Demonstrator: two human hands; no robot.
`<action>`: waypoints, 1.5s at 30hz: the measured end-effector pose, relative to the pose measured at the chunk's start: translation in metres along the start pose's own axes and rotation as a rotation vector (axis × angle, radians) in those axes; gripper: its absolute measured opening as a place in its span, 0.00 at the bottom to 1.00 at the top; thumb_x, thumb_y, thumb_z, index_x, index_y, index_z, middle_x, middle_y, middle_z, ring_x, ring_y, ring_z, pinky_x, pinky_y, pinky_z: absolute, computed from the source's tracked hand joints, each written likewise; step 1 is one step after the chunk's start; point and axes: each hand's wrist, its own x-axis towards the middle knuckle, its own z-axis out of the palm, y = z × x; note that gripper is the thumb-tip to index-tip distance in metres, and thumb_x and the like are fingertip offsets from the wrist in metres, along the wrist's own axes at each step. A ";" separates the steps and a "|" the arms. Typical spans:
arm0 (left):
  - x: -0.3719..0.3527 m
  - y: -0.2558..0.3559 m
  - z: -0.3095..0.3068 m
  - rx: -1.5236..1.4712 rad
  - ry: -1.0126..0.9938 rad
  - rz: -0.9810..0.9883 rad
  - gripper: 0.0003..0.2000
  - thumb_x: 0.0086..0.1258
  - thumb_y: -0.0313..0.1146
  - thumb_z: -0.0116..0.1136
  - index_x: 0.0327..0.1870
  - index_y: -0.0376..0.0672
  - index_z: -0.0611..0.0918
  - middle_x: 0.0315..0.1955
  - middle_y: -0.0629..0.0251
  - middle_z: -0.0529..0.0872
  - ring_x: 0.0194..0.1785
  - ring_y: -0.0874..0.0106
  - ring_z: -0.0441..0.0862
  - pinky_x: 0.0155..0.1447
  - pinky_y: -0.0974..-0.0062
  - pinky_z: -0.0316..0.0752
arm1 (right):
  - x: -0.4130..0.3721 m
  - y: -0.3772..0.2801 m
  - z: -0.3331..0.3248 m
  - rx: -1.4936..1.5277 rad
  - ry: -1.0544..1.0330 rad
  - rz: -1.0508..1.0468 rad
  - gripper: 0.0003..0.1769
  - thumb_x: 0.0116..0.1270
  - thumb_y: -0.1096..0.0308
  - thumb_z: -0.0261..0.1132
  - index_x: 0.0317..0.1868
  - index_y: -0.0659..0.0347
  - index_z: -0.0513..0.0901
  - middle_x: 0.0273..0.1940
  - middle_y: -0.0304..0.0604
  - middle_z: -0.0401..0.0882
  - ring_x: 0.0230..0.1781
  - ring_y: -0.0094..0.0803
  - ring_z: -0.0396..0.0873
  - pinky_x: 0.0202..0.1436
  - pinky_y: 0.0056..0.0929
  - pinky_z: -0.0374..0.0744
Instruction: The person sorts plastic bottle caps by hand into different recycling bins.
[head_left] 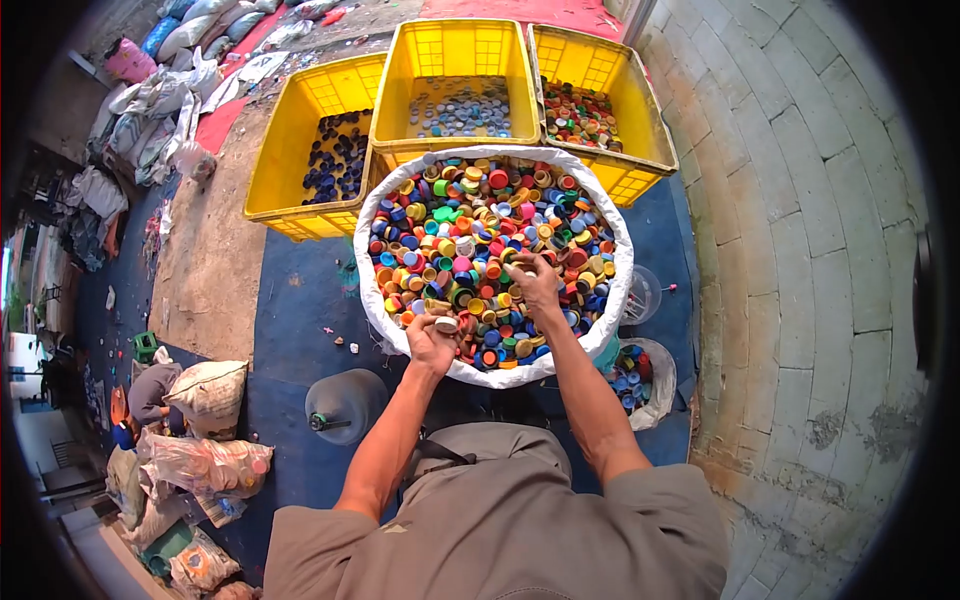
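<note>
A wide white-rimmed sack (622, 235) in front of me is full of mixed plastic bottle caps (490, 235) in many colours. Over its near left edge is my left hand (432, 343), palm turned up, its fingers closed on a white bottle cap (446, 325). My right hand (538, 285) reaches in over the middle of the pile. Its thumb and fingers are pinched together at a small pale bottle cap (513, 271), partly hidden by the fingers.
Beyond the sack stand three yellow crates: the left crate (262, 190) has dark caps, the middle crate (455, 50) pale blue ones, the right crate (655, 150) mostly red and green ones. A large clear bottle (350, 400) lies left, a small cap bag (660, 390) right. A block wall (790, 250) rises rightward.
</note>
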 end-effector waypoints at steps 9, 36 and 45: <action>-0.056 0.019 -0.052 -0.019 0.265 -0.035 0.06 0.63 0.36 0.55 0.34 0.45 0.76 0.21 0.74 0.74 0.26 0.75 0.73 0.36 0.70 0.73 | 0.097 0.008 0.070 -0.610 -0.148 -0.246 0.36 0.52 0.52 0.72 0.59 0.64 0.75 0.50 0.57 0.82 0.50 0.48 0.81 0.55 0.39 0.79; 0.115 0.051 0.044 1.748 -0.067 0.801 0.22 0.56 0.33 0.67 0.53 0.41 0.78 0.47 0.53 0.83 0.51 0.56 0.81 0.55 0.63 0.76 | -0.058 0.034 0.022 -0.645 -0.012 -0.456 0.35 0.50 0.66 0.74 0.59 0.65 0.72 0.44 0.56 0.81 0.45 0.51 0.79 0.49 0.43 0.76; 0.138 0.035 0.068 2.102 -0.224 0.715 0.20 0.53 0.34 0.69 0.49 0.43 0.82 0.50 0.55 0.81 0.51 0.53 0.80 0.52 0.59 0.77 | -0.123 0.057 -0.015 -0.538 0.037 -0.297 0.37 0.53 0.65 0.75 0.62 0.68 0.69 0.43 0.54 0.82 0.45 0.46 0.81 0.50 0.38 0.78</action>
